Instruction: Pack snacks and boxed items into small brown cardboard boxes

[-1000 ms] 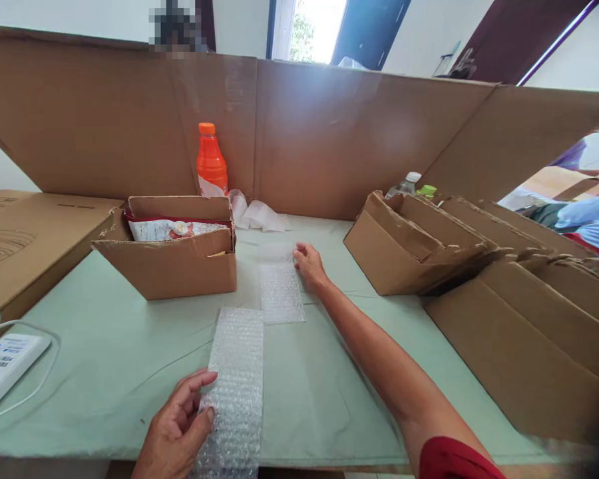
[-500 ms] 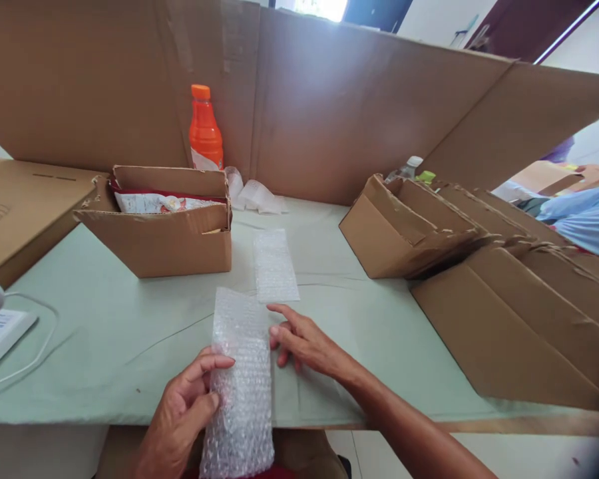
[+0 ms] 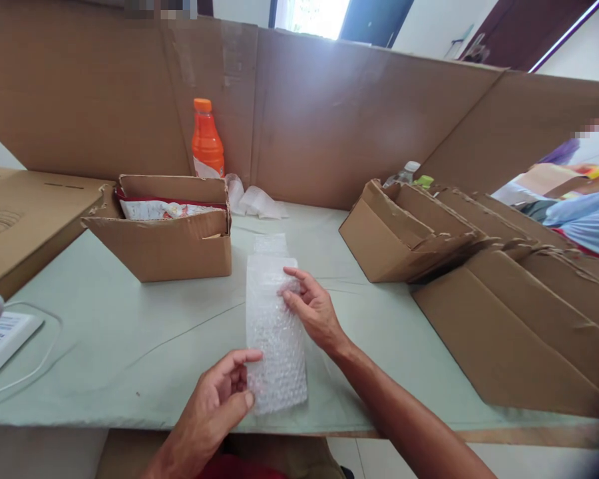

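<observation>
A clear bubble wrap bag (image 3: 275,332) lies lengthwise in front of me, its near end close to the table's front edge. My left hand (image 3: 219,396) has its lower left edge between thumb and forefinger. Higher up, the thumb and forefinger of my right hand (image 3: 315,309) close on the bag's right side. Beyond and partly under it is a second bubble wrap bag (image 3: 270,244), only its far end showing.
An open cardboard box (image 3: 164,249) with printed packets inside stands at the left, an orange bottle (image 3: 207,140) behind it. More open boxes (image 3: 399,233) line the right side. A cardboard screen (image 3: 329,120) closes off the back. A white device (image 3: 10,339) with a cable sits far left.
The bubble wrap bag has moved forward and right, off my lap side and over the second bag. My left hand travelled with it; my right hand rose and took its right side.
</observation>
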The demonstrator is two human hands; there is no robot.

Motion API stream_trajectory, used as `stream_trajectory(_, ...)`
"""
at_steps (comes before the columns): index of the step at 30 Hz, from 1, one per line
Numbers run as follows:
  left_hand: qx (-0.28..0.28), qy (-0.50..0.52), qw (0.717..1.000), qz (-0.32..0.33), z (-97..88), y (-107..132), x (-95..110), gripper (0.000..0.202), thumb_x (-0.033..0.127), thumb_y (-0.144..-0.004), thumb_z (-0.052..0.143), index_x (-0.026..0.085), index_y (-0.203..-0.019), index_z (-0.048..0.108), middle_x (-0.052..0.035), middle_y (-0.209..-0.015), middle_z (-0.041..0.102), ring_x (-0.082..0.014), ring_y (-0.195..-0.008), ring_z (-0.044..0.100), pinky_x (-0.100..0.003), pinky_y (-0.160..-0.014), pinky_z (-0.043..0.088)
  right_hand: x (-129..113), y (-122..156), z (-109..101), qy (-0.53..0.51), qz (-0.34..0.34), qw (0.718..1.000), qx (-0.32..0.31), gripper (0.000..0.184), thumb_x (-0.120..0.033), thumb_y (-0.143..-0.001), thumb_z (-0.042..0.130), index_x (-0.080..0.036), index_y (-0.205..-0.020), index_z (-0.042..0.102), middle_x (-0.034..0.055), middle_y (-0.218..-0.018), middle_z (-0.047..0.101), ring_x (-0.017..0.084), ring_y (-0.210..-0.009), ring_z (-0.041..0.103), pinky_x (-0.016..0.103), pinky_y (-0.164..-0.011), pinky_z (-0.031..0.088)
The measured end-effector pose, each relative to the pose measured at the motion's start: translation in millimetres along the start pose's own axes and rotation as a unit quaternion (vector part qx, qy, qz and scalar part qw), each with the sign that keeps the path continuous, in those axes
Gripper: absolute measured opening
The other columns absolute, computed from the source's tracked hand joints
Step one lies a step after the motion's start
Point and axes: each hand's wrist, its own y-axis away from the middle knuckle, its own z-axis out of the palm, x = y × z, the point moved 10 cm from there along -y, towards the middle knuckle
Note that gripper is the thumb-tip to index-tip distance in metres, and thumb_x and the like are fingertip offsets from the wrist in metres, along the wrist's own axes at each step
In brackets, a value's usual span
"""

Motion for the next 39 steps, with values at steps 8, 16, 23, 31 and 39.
stream_trajectory(8, 0.051, -0.018, 0.998, -0.018, 0.2, -71.1, 19.5, 0.054, 0.033, -0.067, 0.074, 0.015, -0.118, 0.066, -0.0062, -0.102, 0.063, -0.0138, -0.078, 0.054, -0.028, -0.071, 0.047, 25.2, -66.1, -33.7, 0.352, -0.074, 0.932, 0.05, 0.05, -0.025, -0.085, 0.056, -0.02, -0.134, 0.059, 0.0018, -0.086, 0.066, 0.017, -0.072, 0.057, 0.033, -0.076, 0.049)
stream_trajectory(16, 0.042, 0.039, 0.996, -0.061, 0.0, -81.6, 10.8, 0.055, 0.031, -0.067, 0.079, 0.014, -0.118, 0.066, -0.0054, -0.095, 0.061, -0.0157, -0.08, 0.061, -0.033, -0.073, 0.053, 26.9, -55.4, -31.3, 0.443, -0.163, 0.881, 0.041, 0.037, -0.017, -0.088, 0.055, -0.021, -0.122, 0.068, 0.012, -0.132, 0.065, 0.027, -0.116, 0.057, 0.043, -0.099, 0.039)
stream_trajectory(23, 0.008, 0.105, 0.992, -0.072, 26.5, -85.3, 15.8, 0.044, 0.026, -0.07, 0.078, 0.012, -0.11, 0.068, -0.0045, -0.084, 0.064, -0.0203, -0.081, 0.069, -0.035, -0.077, 0.053, 35.9, -61.6, -23.9, 0.364, -0.126, 0.923, -0.029, 0.024, -0.015, -0.083, 0.059, -0.025, -0.094, 0.078, 0.0057, -0.114, 0.075, 0.027, -0.112, 0.061, 0.046, -0.101, 0.037)
stream_trajectory(31, 0.058, 0.2, 0.976, -0.058, 24.1, -117.3, 56.9, 0.034, 0.015, -0.075, 0.062, 0.01, -0.108, 0.059, -0.018, -0.117, 0.068, -0.0192, -0.087, 0.07, -0.03, -0.072, 0.056, 20.1, -65.9, -80.7, 0.221, -0.113, 0.96, 0.129, 0.03, -0.03, -0.089, 0.05, -0.02, -0.106, 0.073, 0.0079, -0.113, 0.075, 0.023, -0.105, 0.067, 0.038, -0.093, 0.049)
stream_trajectory(39, 0.072, 0.19, 0.975, -0.09, 14.6, -157.5, 52.8, 0.032, 0.015, -0.075, 0.06, 0.014, -0.105, 0.05, -0.0178, -0.11, 0.067, -0.0228, -0.089, 0.072, -0.027, -0.064, 0.053, -22.8, -42.7, -37.4, 0.281, -0.159, 0.944, -0.067, 0.022, -0.022, -0.088, 0.053, -0.024, -0.096, 0.073, 0.0033, -0.103, 0.076, 0.021, -0.098, 0.069, 0.037, -0.094, 0.047)
